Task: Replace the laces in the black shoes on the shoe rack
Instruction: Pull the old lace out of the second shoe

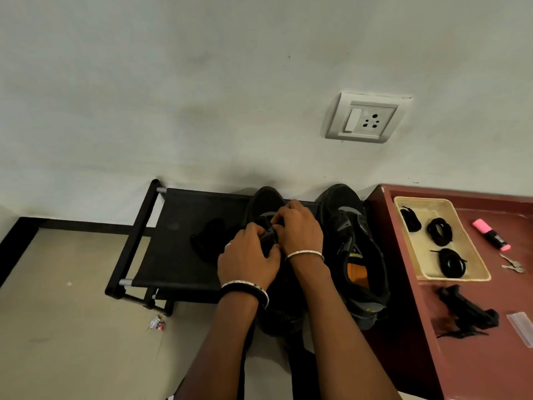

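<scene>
1. I'm watching L hand [248, 256] gripping the black shoe [266, 199] at its lace area, fingers curled.
2. R hand [300, 226] is pinching the same spot.
3. Shoe's sitting on shoe rack [178, 220], 2nd shoe [350, 243] just beside it on the right.
4. Spare laces [439, 230] are lying coiled in tray [470, 255].

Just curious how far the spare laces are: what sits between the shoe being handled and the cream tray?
The head view shows the second black shoe lying between the handled shoe and the cream tray, plus the maroon table edge.
</scene>
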